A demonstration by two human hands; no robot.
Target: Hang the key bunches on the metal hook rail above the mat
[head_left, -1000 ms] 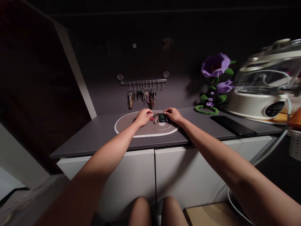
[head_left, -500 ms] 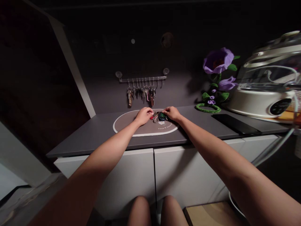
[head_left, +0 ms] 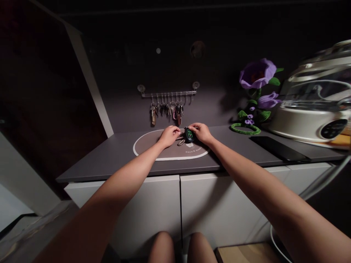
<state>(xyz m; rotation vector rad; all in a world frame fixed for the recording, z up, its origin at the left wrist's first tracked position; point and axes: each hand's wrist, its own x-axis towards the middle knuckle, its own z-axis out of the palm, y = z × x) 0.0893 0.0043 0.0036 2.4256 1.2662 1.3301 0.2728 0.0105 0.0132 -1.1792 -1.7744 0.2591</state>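
A brown oval mat [head_left: 148, 146] with a white rim lies on the dark counter. Above it, my left hand [head_left: 170, 136] is closed in a pinch beside some metal keys [head_left: 181, 142]; what its fingertips hold is too small to make out. My right hand [head_left: 200, 132] grips a dark key fob [head_left: 189, 134] with green-outlined buttons, held upright between the two hands. The keys hang or lie just below and left of the fob. Behind the hands, a clear rack [head_left: 170, 94] on the wall bears several hanging key bunches [head_left: 167, 109].
Purple artificial flowers [head_left: 257, 75] with a green ring base [head_left: 245, 128] stand at the right. Beside them are a black flat object [head_left: 279, 149] and a cream appliance [head_left: 298, 118]. White cabinet doors [head_left: 153, 204] lie under the counter edge.
The key fob has been raised and turned more upright by my right hand. A red item near my left fingertips no longer shows. The view has shifted slightly.
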